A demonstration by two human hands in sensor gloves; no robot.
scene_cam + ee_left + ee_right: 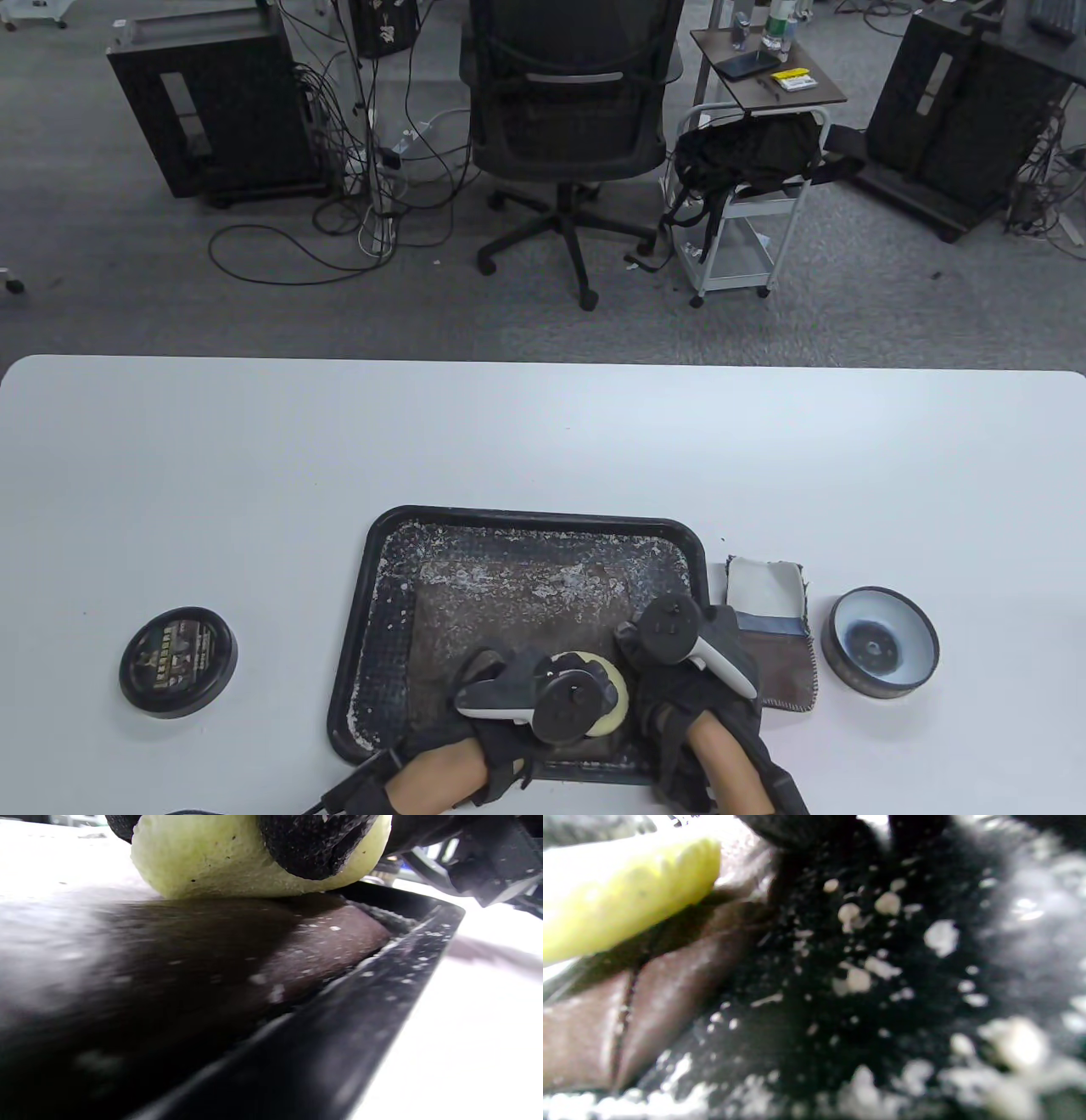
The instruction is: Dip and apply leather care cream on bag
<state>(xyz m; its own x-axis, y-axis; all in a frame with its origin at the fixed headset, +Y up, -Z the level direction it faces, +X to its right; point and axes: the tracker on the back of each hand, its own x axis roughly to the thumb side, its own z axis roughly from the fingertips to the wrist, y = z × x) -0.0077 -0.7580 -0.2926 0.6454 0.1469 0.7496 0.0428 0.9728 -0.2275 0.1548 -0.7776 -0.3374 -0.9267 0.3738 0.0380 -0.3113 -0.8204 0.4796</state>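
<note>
A brown leather bag (517, 611) lies flat in a black tray (366, 611), flecked with white cream. My left hand (517, 679) grips a round yellow sponge (612, 689) and holds it against the bag's near right part. In the left wrist view a gloved finger (314, 844) curls over the sponge (220, 861), which sits on the leather (169, 963). My right hand (719, 632) rests at the tray's right side beside the sponge. Its dark fingertips (797, 827) touch the speckled tray floor (861, 984) and hold nothing. The open cream tin (882, 643) stands right of the tray.
The tin's black lid (178, 662) lies on the white table, left of the tray. A folded cloth (768, 624) sits between the tray and the tin, partly under my right hand. An office chair (568, 127) and a cart (747, 204) stand beyond the table's far edge.
</note>
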